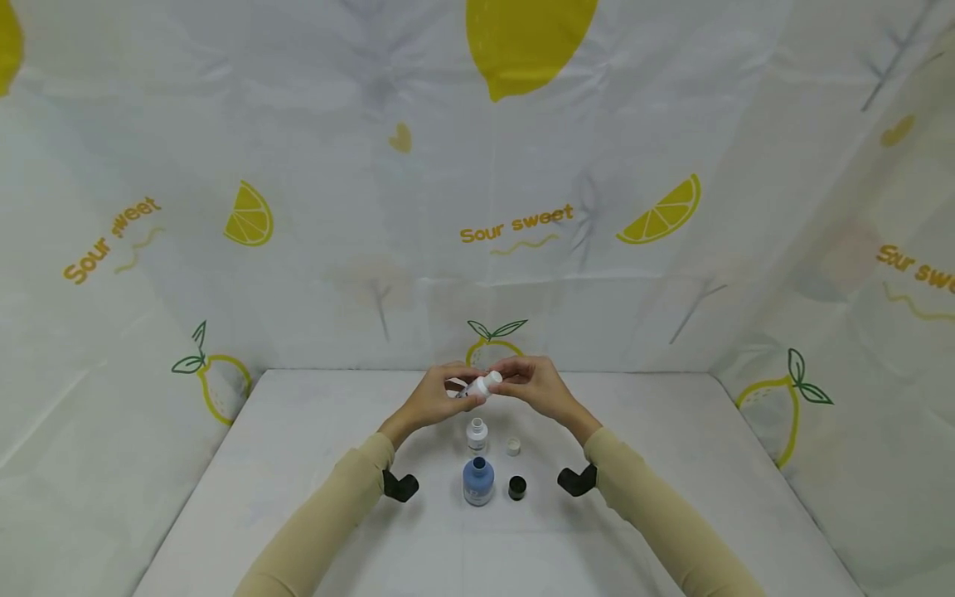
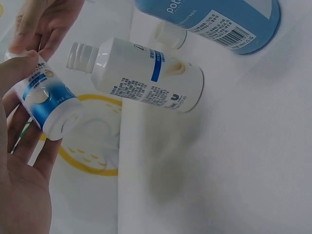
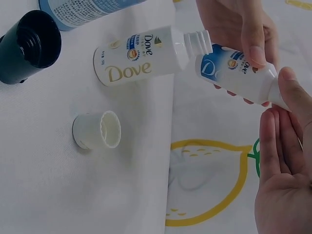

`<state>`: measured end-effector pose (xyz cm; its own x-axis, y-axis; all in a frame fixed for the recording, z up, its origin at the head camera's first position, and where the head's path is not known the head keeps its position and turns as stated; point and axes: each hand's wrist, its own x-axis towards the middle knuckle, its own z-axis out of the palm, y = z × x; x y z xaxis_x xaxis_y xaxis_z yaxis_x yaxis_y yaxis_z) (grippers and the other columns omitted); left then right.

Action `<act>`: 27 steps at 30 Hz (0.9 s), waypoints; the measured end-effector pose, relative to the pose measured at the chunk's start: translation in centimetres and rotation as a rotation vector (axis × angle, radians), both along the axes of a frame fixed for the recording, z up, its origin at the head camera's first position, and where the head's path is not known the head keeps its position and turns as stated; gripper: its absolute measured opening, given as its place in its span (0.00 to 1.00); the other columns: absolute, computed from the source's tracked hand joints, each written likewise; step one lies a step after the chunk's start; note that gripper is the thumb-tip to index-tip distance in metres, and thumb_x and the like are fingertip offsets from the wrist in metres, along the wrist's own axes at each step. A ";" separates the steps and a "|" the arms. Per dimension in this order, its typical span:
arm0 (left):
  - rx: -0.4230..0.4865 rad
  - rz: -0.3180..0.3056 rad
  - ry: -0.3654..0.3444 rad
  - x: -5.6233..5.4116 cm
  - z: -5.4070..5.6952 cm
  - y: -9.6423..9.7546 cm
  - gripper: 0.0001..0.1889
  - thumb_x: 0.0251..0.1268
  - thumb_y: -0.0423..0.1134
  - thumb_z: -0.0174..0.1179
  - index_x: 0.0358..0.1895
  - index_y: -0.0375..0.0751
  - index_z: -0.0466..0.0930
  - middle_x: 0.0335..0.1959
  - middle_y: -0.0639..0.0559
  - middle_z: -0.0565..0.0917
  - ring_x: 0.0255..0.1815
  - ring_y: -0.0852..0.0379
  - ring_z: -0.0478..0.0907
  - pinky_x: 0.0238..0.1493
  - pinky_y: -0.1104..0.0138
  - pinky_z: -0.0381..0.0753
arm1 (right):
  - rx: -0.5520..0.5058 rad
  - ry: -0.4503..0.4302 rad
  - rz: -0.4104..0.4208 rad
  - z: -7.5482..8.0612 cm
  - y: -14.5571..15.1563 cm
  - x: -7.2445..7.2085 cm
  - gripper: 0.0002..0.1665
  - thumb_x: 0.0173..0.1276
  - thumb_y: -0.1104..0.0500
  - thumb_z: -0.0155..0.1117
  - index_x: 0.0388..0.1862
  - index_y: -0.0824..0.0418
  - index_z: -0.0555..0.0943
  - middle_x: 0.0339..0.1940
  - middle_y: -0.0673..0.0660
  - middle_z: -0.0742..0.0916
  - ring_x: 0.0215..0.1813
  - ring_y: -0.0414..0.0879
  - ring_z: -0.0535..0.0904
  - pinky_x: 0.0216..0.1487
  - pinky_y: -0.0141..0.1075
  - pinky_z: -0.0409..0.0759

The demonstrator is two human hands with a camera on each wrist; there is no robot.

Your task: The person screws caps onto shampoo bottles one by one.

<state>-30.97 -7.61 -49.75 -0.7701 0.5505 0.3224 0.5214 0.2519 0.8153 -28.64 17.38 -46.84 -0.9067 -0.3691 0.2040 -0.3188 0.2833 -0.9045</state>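
Note:
My left hand [image 1: 434, 396] grips a small white-and-blue Dove bottle [image 3: 236, 63] round its body, tilted above the table. At the bottle's upper end, my right hand [image 1: 543, 388] pinches the white cap [image 1: 493, 378] between thumb and fingers. In the right wrist view this cap sits on the bottle's neck. Below the hands stands an uncapped white Dove bottle [image 2: 151, 75], its threaded neck bare. Nearer to me is a larger blue bottle [image 1: 478, 485], also with its mouth uncovered.
A loose white cap [image 3: 97, 130] lies right of the open Dove bottle, and a black cap [image 1: 517, 487] right of the blue bottle. The white table [image 1: 313, 464] meets a lemon-printed cloth [image 1: 358, 249] at the back. Both sleeved wrists wear black camera mounts.

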 end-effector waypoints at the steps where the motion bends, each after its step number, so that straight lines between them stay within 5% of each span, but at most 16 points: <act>1: -0.002 0.001 -0.001 0.0 0.0 0.0 0.21 0.70 0.39 0.75 0.63 0.39 0.88 0.56 0.43 0.89 0.57 0.51 0.86 0.59 0.60 0.91 | 0.001 0.000 -0.006 0.0 0.0 0.0 0.18 0.72 0.64 0.77 0.57 0.69 0.88 0.52 0.68 0.92 0.51 0.58 0.92 0.51 0.29 0.91; 11: 0.000 -0.003 0.017 0.1 0.1 0.2 0.21 0.69 0.40 0.75 0.62 0.39 0.88 0.54 0.43 0.89 0.56 0.51 0.86 0.58 0.59 0.92 | -0.019 -0.014 -0.050 0.0 -0.2 -0.1 0.16 0.70 0.63 0.79 0.52 0.70 0.87 0.49 0.67 0.91 0.45 0.45 0.90 0.50 0.27 0.90; 27: -0.005 -0.003 0.015 0.2 0.2 0.1 0.21 0.70 0.40 0.74 0.63 0.39 0.88 0.56 0.43 0.89 0.56 0.51 0.86 0.59 0.60 0.91 | -0.019 -0.007 -0.072 -0.1 -0.6 0.0 0.16 0.69 0.61 0.80 0.50 0.69 0.87 0.47 0.66 0.91 0.43 0.41 0.90 0.49 0.27 0.90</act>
